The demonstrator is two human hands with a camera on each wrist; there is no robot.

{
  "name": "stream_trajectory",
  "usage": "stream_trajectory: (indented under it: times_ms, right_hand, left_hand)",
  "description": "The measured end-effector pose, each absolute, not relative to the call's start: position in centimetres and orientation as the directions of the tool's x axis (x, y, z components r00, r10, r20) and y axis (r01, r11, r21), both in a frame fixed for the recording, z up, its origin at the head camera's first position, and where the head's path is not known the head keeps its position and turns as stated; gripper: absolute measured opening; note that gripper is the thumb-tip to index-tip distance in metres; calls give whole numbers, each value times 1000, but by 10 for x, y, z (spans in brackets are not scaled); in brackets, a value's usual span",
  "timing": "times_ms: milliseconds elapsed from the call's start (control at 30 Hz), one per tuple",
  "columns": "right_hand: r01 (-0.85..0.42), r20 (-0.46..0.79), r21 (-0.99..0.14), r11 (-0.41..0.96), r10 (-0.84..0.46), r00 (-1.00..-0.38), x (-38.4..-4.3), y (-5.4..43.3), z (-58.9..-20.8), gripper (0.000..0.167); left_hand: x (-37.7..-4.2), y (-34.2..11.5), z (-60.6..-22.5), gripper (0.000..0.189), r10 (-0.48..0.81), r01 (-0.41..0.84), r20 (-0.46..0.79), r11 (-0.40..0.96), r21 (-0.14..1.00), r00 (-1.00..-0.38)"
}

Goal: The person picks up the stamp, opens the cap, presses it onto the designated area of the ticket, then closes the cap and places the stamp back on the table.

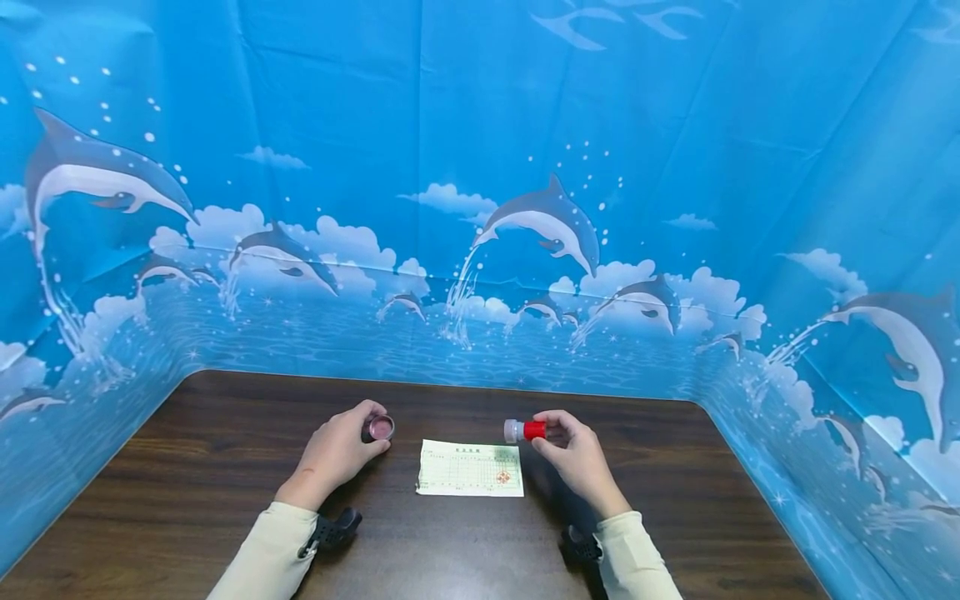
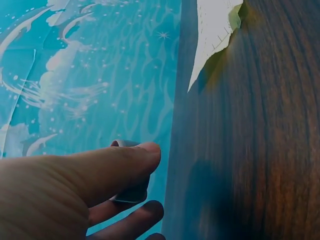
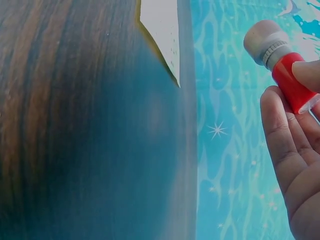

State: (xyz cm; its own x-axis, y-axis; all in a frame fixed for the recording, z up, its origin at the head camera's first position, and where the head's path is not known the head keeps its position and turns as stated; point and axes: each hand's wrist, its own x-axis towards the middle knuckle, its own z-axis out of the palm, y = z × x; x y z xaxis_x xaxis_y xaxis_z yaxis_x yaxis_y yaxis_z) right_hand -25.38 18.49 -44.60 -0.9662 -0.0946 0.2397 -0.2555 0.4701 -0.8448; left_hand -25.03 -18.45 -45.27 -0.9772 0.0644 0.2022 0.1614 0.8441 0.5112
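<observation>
My left hand [image 1: 335,454] pinches a small dark round cap [image 1: 381,428] between thumb and fingers, its pinkish round face turned toward me. In the left wrist view the thumb covers much of this cap [image 2: 133,192]. My right hand [image 1: 577,457] grips a red self-inking stamp [image 1: 534,430] by its red body, on its side, with the pale translucent end pointing left. That end [image 3: 267,42] shows a ribbed ring in the right wrist view. On the table between the hands lies a pale green printed slip [image 1: 465,468] with a red flower-like mark at its right.
The dark wood-grain table [image 1: 435,550] ends at a blue curtain [image 1: 480,350] printed with dolphins, which surrounds its back and sides. Black wrist cameras [image 1: 337,529] sit on both wrists. The slip's left edge is torn and lifts slightly.
</observation>
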Motion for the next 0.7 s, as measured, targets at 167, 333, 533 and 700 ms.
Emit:
stream_trajectory:
  times_ms: [167,333,533,700]
  right_hand:
    - [-260,248,-852,454,-88,-965,-253,188,-444,30]
    - [-273,254,-850,450,-103,-962,-255,186,-445,29]
    - [-275,259,-848,452,-99,-961,-254,182,-447,29]
    - [-276,260,-851,446,-98,-961,-253,179,-449,28]
  left_hand:
    - [-251,-177,-452,42,73,183,222,828,529,-972]
    - [-251,-173,-450,42,79,198,236,820,537,-969]
    - [-249,-175,-449,44,95,206,230,821,533,-969]
    - [-248,-175,-449,45,97,205,225,825,527,-969]
